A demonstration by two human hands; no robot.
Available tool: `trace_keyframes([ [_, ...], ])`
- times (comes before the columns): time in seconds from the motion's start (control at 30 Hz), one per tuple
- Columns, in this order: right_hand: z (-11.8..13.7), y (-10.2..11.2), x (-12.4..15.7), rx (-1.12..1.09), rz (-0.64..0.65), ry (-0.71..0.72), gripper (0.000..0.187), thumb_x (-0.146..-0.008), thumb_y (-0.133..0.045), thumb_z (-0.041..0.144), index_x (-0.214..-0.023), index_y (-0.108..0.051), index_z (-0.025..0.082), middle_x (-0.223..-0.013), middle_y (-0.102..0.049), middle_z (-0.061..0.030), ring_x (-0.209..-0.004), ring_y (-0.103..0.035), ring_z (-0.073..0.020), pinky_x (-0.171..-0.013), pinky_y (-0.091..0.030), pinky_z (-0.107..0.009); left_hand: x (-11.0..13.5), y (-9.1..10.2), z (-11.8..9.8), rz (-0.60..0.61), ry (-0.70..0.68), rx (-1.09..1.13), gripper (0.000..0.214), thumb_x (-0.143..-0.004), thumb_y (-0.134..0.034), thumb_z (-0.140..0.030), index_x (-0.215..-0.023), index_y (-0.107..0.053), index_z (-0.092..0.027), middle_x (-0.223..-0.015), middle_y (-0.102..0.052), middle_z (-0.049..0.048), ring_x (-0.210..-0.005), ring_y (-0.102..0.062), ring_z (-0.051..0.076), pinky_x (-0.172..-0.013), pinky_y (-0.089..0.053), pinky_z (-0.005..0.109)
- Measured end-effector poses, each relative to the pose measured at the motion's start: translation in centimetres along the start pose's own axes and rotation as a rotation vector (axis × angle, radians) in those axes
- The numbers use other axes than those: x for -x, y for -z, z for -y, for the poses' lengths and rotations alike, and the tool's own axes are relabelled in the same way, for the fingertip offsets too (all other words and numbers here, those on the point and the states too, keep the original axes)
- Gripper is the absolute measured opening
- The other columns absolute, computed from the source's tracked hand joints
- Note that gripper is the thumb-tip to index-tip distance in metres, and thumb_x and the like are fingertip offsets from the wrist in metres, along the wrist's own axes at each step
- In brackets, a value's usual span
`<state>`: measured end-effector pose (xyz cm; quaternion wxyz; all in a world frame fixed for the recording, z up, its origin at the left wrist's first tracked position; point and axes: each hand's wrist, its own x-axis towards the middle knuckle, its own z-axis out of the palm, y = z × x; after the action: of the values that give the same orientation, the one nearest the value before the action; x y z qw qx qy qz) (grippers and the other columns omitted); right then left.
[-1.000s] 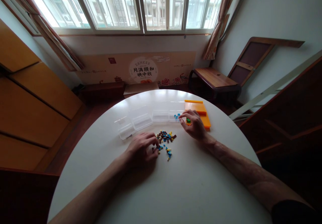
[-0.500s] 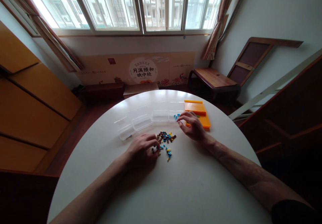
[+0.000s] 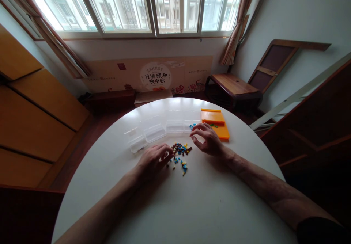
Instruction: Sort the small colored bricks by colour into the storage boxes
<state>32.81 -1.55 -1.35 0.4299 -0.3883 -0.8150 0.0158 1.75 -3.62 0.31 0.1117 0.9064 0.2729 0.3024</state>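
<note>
A loose pile of tiny building bricks (image 3: 181, 149), brown, yellow, blue and black, lies on the white table (image 3: 192, 207). At the pile's left edge is my left hand (image 3: 155, 158), its fingers curled and the fingertips close to the thumb; what they hold, if anything, is too small to make out. Right of the pile, my right hand (image 3: 207, 138) hovers with thumb and fingers apart and nothing visible between them. Just beyond its fingertips, small blue bricks (image 3: 192, 126) sit in a clear plastic box, partly hidden by the hand.
Open clear boxes (image 3: 155, 133) stand in an arc behind the pile. An orange box (image 3: 223, 132) with small green bricks (image 3: 214, 125) stands at the right end. The table's round edge faces a window wall, with a wooden chair (image 3: 233, 85) beyond it.
My right hand has drawn slightly left and back from the box of blue bricks. My left hand has shifted up a little, uncovering a few bricks at the pile's lower left.
</note>
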Motion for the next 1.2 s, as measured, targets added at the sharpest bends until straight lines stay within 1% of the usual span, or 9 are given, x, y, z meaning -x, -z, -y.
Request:
trace_keyframes([
  [0.1,0.9,0.2,-0.2,-0.018,0.057,0.075,0.008,-0.099,-0.071,0.020,-0.103,-0.074,0.026,-0.112,-0.074,-0.0071,-0.103,-0.068,-0.0250,-0.097,-0.057,-0.046,-0.2,0.1,-0.3,-0.047,0.059,0.068,0.011,-0.110,-0.062,-0.024,-0.104,-0.071,-0.021,-0.093,-0.079,0.0013,-0.078,-0.074,0.012,-0.075,-0.056,0.023],
  [0.23,2.0,0.5,-0.4,-0.074,0.153,0.191,0.012,-0.101,-0.070,0.022,-0.110,-0.074,0.027,-0.114,-0.076,-0.0070,-0.103,-0.069,-0.0242,-0.095,-0.059,-0.044,-0.4,-0.3,-0.6,-0.135,0.133,0.146,0.012,-0.108,-0.067,-0.028,-0.101,-0.074,-0.020,-0.088,-0.080,0.0007,-0.070,-0.070,0.011,-0.069,-0.057,0.022],
  [0.33,2.5,0.5,-0.6,-0.097,0.194,0.271,0.012,-0.103,-0.067,0.022,-0.113,-0.073,0.027,-0.112,-0.077,-0.0060,-0.099,-0.071,-0.0218,-0.093,-0.059,-0.042,-0.6,-0.7,-0.6,-0.146,0.142,0.186,0.011,-0.106,-0.070,-0.028,-0.102,-0.077,-0.020,-0.088,-0.080,0.0003,-0.069,-0.070,0.010,-0.069,-0.057,0.021],
  [0.53,2.5,0.1,-0.6,-0.116,0.196,0.336,0.010,-0.106,-0.068,0.026,-0.113,-0.074,0.027,-0.110,-0.079,-0.0051,-0.096,-0.073,-0.0196,-0.090,-0.059,-0.038,-0.8,-1.0,-0.7,-0.148,0.180,0.264,0.017,-0.104,-0.074,-0.034,-0.098,-0.079,-0.019,-0.081,-0.079,-0.0002,-0.064,-0.066,0.010,-0.065,-0.056,0.021],
  [0.67,2.5,0.0,-0.6,-0.125,0.166,0.373,0.008,-0.105,-0.073,0.028,-0.112,-0.074,0.026,-0.109,-0.079,-0.0043,-0.094,-0.073,-0.0187,-0.088,-0.059,-0.036,-0.8,-1.1,-1.1,-0.113,0.202,0.272,0.019,-0.104,-0.074,-0.037,-0.100,-0.079,-0.020,-0.085,-0.081,0.0005,-0.066,-0.066,0.011,-0.067,-0.056,0.021],
  [0.77,2.5,-0.1,-0.7,-0.127,0.137,0.397,0.009,-0.104,-0.076,0.029,-0.112,-0.074,0.025,-0.107,-0.080,-0.0039,-0.091,-0.072,-0.0179,-0.085,-0.058,-0.035,-0.8,-1.5,-1.1,-0.123,0.171,0.266,0.019,-0.104,-0.075,-0.039,-0.101,-0.081,-0.021,-0.087,-0.082,0.0016,-0.070,-0.069,0.012,-0.068,-0.057,0.022],
  [0.87,2.4,-0.3,-0.7,-0.141,0.126,0.412,0.011,-0.103,-0.077,0.029,-0.112,-0.074,0.025,-0.106,-0.080,-0.0040,-0.090,-0.073,-0.0181,-0.085,-0.059,-0.035,-0.7,-1.9,-0.9,-0.129,0.104,0.230,0.019,-0.104,-0.075,-0.038,-0.099,-0.082,-0.021,-0.088,-0.083,0.0038,-0.076,-0.074,0.015,-0.075,-0.060,0.026],
  [1.03,2.2,-0.4,-0.5,-0.170,0.172,0.383,0.007,-0.104,-0.075,0.027,-0.111,-0.077,0.028,-0.105,-0.080,-0.0032,-0.091,-0.074,-0.0184,-0.086,-0.061,-0.037,-0.6,-1.9,-0.5,-0.114,0.033,0.166,0.011,-0.103,-0.077,-0.032,-0.101,-0.084,-0.023,-0.089,-0.085,0.0041,-0.074,-0.076,0.016,-0.079,-0.060,0.030],
  [1.2,2.5,-0.3,-0.5,-0.219,0.176,0.389,0.012,-0.101,-0.076,0.024,-0.112,-0.078,0.029,-0.102,-0.080,-0.0028,-0.089,-0.073,-0.0189,-0.084,-0.061,-0.037,-0.6,-1.9,-0.4,-0.101,0.008,0.134,0.008,-0.102,-0.077,-0.029,-0.101,-0.084,-0.024,-0.090,-0.085,0.0035,-0.075,-0.078,0.016,-0.081,-0.060,0.031],
])
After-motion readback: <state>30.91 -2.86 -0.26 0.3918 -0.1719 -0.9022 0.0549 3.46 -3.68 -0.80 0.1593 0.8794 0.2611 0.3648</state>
